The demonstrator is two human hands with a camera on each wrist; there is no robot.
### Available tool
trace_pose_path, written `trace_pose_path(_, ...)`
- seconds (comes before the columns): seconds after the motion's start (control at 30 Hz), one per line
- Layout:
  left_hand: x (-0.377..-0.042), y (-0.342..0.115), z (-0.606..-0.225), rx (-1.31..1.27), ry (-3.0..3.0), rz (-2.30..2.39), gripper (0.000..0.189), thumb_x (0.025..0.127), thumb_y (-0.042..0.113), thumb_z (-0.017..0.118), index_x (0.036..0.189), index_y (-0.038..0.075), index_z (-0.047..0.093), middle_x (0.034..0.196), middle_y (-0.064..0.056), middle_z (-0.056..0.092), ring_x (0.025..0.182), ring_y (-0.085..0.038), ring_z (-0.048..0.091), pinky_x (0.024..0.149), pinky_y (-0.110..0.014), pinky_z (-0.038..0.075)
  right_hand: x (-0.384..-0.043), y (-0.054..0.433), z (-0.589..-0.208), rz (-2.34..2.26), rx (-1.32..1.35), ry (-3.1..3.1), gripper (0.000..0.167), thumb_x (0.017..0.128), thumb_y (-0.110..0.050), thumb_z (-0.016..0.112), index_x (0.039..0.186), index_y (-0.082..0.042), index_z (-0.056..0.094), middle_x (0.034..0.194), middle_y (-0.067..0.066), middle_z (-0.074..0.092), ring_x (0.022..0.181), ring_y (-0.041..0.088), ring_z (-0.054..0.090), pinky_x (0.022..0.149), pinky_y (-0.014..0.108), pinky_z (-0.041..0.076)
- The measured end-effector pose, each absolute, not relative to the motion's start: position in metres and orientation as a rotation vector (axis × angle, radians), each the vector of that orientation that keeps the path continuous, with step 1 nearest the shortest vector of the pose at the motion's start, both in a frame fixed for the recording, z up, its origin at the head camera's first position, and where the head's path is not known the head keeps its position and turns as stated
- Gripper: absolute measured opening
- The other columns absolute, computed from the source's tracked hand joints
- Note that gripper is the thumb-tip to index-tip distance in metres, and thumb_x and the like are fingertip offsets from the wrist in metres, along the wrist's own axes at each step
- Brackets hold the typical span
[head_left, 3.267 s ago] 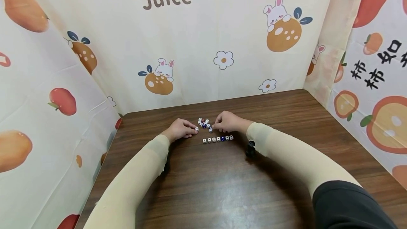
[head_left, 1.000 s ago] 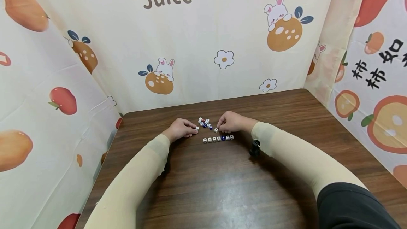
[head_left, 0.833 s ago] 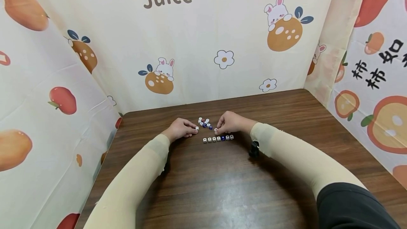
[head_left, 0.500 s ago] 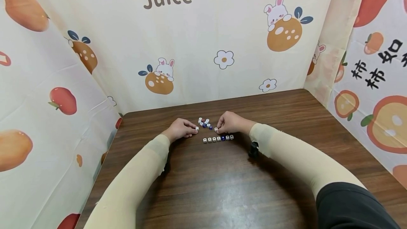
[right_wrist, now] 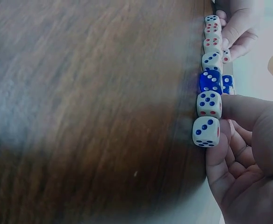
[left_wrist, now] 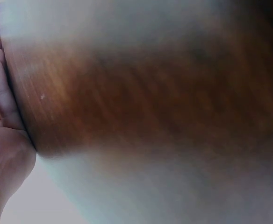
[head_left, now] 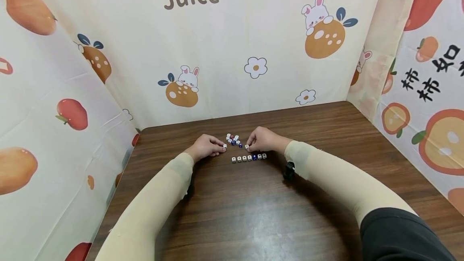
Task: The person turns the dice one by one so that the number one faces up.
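White die [head_left: 224, 146] in left hand [head_left: 206, 146], second die [head_left: 247, 147] in right hand [head_left: 262, 139] — both fingertip grips

Left grip [head_left: 206, 147] and right grip [head_left: 262, 139] both pinch.

A screened-off booth: printed fruit-and-rabbit sheets [head_left: 224, 43] enclose a wood-grain table [head_left: 224, 200] on three sides; the room beyond is hidden.

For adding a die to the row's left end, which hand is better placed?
Probably the left hand: it pinches a white die near that end, while the right hand is nearer the right end.
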State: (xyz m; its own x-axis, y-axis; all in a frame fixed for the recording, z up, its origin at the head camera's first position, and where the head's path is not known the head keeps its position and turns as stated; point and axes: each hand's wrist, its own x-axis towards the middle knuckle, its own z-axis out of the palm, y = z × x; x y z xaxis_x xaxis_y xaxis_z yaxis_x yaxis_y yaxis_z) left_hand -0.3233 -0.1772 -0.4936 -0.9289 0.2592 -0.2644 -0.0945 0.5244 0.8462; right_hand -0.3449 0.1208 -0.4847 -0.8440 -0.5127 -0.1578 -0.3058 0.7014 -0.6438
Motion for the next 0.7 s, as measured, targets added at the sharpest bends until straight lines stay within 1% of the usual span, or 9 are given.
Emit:
trace_pose_path(0.17,-0.322,-0.177,-0.492,0.134,2.407,1.365,0.02,0.099,0.015,0.091,0.116,0.004,0.088,0.108,-0.006,0.084,0.074,-0.006,0.07,0.069,-0.021,0.062,-0.345,0.122,-0.486,-0.931,-0.63,2.573,0.013,0.094,-0.014,0.092,0.106,-0.009,0.09,0.087,0.0,0.085,0.064,0.006,0.067,0.064,0.022,0.058)
trace_pose_path(0.47,-0.323,-0.177,-0.494,0.122,2.413,1.358,0.021,0.099,0.015,0.091,0.117,0.004,0.088,0.111,-0.007,0.084,0.074,-0.006,0.07,0.069,-0.021,0.063,-0.344,0.127,-0.487,-0.993,-0.608,2.545,0.008,0.093,-0.014,0.091,0.1,-0.009,0.09,0.084,-0.002,0.084,0.063,0.007,0.067,0.063,0.023,0.058)
trace_pose_path(0.7,-0.323,-0.176,-0.493,0.117,2.413,1.358,0.021,0.098,0.015,0.092,0.116,0.004,0.088,0.107,-0.005,0.084,0.073,-0.005,0.07,0.068,-0.021,0.062,-0.347,0.142,-0.492,-1.074,-0.585,2.533,0.008,0.095,-0.016,0.09,0.099,-0.009,0.09,0.081,-0.003,0.083,0.063,0.007,0.067,0.061,0.024,0.058)
